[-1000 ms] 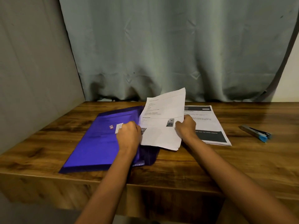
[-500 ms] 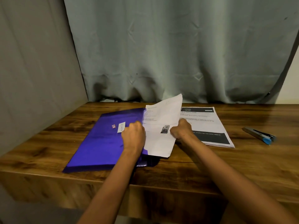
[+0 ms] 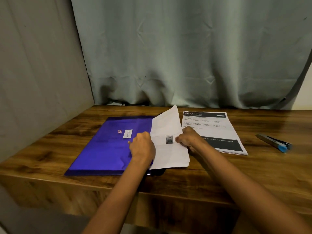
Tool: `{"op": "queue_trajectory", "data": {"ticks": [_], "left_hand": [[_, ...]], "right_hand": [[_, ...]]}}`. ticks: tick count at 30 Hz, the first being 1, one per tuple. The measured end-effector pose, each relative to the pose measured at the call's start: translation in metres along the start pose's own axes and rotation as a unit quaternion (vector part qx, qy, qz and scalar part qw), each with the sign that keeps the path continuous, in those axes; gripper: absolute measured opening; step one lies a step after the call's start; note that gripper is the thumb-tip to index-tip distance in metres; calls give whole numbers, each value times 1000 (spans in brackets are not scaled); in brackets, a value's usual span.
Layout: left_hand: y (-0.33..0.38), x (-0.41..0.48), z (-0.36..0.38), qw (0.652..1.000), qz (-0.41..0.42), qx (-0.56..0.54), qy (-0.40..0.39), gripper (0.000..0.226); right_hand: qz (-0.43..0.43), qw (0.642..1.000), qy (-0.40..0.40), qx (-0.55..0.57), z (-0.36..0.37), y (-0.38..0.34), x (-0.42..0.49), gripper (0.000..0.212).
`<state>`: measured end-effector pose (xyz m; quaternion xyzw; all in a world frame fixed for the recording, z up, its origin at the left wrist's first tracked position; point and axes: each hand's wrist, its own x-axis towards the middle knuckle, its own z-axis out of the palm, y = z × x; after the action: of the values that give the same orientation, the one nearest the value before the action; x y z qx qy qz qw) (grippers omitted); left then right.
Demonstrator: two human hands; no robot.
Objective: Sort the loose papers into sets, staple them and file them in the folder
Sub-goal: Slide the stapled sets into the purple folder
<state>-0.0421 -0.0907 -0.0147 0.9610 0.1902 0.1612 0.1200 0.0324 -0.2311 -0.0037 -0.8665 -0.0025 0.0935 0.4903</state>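
Ctr frame, paper set (image 3: 168,149) lies w/ long axis near-to-far, top corner lifted, left edge tucked in purple folder (image 3: 108,146) whose mouth faces right; R hand (image 3: 187,139) pinches its right edge, L hand (image 3: 143,147) fingers curled on the folder's cover edge.

Pretty dim overall, with warm indoor light and the source not in shot. The glossy table (image 3: 253,174) picks up a soft sheen on its far right side, and the shiny purple folder (image 3: 104,149) has brighter streaks across its cover. A dark shadow sits under the near edge of the held papers (image 3: 168,154). There's wide-angle bend at the edges: the curtain (image 3: 185,56) bows along its right side. Detail is soft. The small print on the printed sheet (image 3: 214,130) is mush, and the stapler (image 3: 275,143) is fuzzy too.
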Motion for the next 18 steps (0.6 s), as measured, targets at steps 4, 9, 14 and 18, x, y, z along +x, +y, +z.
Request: {"op": "queue_trajectory", "data": {"ticks": [4, 9, 14, 18], "left_hand": [[-8, -6, 3, 1000, -20, 14, -6, 31], [-7, -15, 5, 999, -1, 44, -5, 25], [-7, -18, 4, 998, 13, 54, 8, 23], [-4, -19, 2, 998, 23, 60, 17, 24]], "right_hand": [[4, 1000, 7, 15, 3, 3, 3, 41], [-4, 1000, 8, 15, 7, -2, 1, 41], [-20, 1000, 6, 5, 15, -9, 0, 38], [-22, 999, -8, 24, 31, -16, -2, 39]]}}
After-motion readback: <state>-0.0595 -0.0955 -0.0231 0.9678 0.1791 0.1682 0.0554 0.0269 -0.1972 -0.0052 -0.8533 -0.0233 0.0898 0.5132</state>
